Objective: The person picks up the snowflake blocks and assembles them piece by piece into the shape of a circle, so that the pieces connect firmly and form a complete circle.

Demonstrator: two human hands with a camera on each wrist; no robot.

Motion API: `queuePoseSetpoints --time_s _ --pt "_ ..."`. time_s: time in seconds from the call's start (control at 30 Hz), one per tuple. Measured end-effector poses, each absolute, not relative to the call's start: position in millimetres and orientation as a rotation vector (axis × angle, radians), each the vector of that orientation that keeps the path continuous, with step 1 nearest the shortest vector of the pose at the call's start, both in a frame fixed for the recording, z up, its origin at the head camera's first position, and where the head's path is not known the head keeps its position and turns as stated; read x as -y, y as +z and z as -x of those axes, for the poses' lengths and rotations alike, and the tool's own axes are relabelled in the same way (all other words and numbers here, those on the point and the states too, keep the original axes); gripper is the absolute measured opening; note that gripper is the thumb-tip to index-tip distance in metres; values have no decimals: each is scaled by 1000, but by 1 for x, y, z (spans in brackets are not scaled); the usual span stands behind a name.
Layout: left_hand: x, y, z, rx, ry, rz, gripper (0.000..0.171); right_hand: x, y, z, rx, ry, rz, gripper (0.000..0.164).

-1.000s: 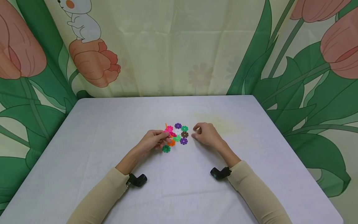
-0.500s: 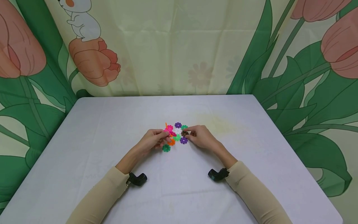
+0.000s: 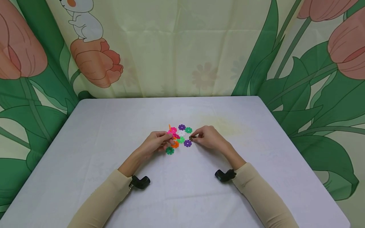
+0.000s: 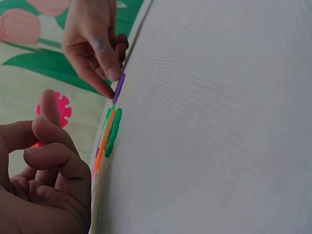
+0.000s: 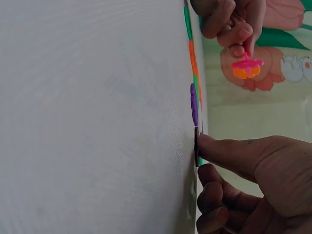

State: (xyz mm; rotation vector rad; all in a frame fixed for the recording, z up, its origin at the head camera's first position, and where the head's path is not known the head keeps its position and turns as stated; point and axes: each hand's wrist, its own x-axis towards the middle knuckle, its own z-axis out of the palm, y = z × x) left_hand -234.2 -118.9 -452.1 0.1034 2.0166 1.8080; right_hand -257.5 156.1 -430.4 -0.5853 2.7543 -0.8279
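My left hand [image 3: 156,141] pinches a pink notched snowflake disc [image 5: 247,64] joined to an orange one [image 5: 246,73], raised over the table. My right hand [image 3: 209,137] has thumb and fingertips at a brown snowflake disc [image 3: 192,138], gripping its edge near the tabletop. Around both hands lie loose discs: a purple disc [image 3: 187,143] close to the right fingertips, a green disc [image 3: 188,130] behind it, and a light green disc [image 3: 181,140] between the hands. In the right wrist view the right thumb [image 5: 229,152] covers part of the brown disc.
Another purple disc [image 3: 182,127] lies at the back of the cluster. An orange disc [image 3: 175,144] and a dark green disc [image 3: 170,150] lie by the left fingers. A white cloth covers the table [image 3: 176,196]; a printed curtain [image 3: 182,63] hangs behind its far edge.
My right hand has come in from the right to the brown disc, and drawn it slightly right, away from the cluster. The left hand has kept its place with the pink and orange discs.
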Motion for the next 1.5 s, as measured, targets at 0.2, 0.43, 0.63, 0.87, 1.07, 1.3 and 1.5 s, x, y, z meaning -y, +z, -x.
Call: queuePoseSetpoints --time_s 0.2,0.43,0.63,0.87,1.07,1.3,1.5 --pt "119 -452 234 -2021 1804 -101 34 -158 -431 259 -2760 -831 573 27" --pt "119 -451 234 -2036 1791 -83 33 -158 -434 262 -2748 -822 571 32" --pt "117 -448 233 -2035 1787 -53 30 -158 -435 263 -2754 -866 560 26" --pt "117 -449 233 -2034 1787 -55 31 -158 -430 262 -2754 -908 494 18" --pt "119 -451 234 -2035 1793 -90 33 -163 -425 262 -2729 -883 467 13" --pt "119 -451 233 -2018 1811 -99 32 -168 -421 263 -2660 -787 528 13" --pt "118 -451 233 -2022 1807 -99 31 -170 -420 262 -2630 -792 516 13"
